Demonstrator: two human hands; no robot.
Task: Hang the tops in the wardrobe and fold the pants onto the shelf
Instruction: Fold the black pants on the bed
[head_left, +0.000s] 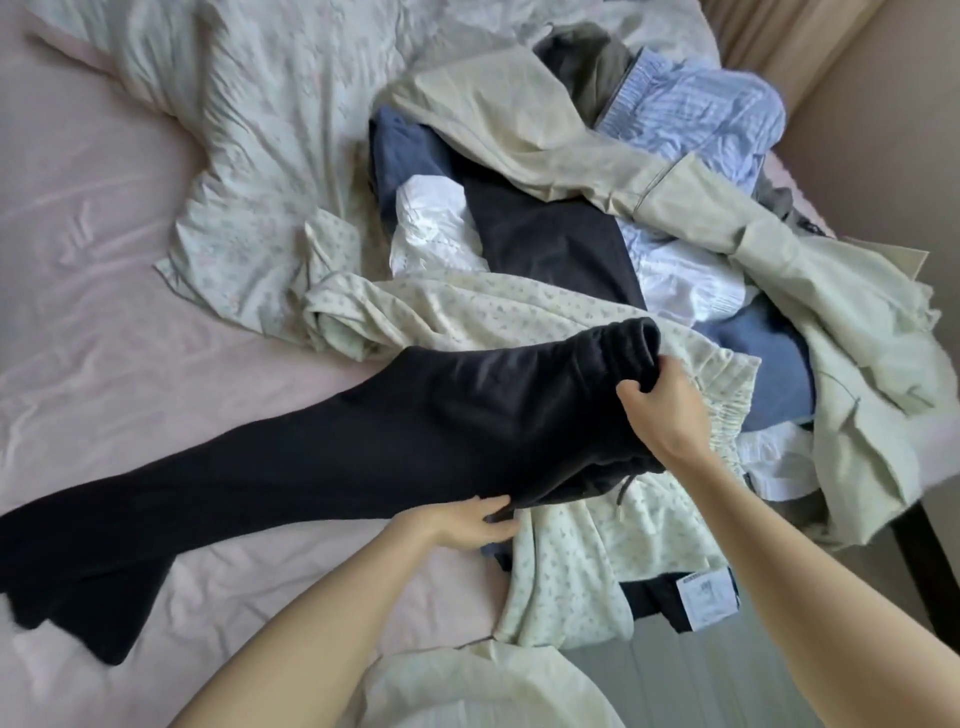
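Black pants (322, 452) laid flat across the bed (104, 218), left of the clothes pile (597, 218). Right hand (665, 410) grips waistband; left hand (467, 525) pinches the lower edge. Advice: align legs, smooth, then fold.

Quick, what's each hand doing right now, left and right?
Left hand: pinching the lower edge of the black pants.
Right hand: gripping the pants' waistband.
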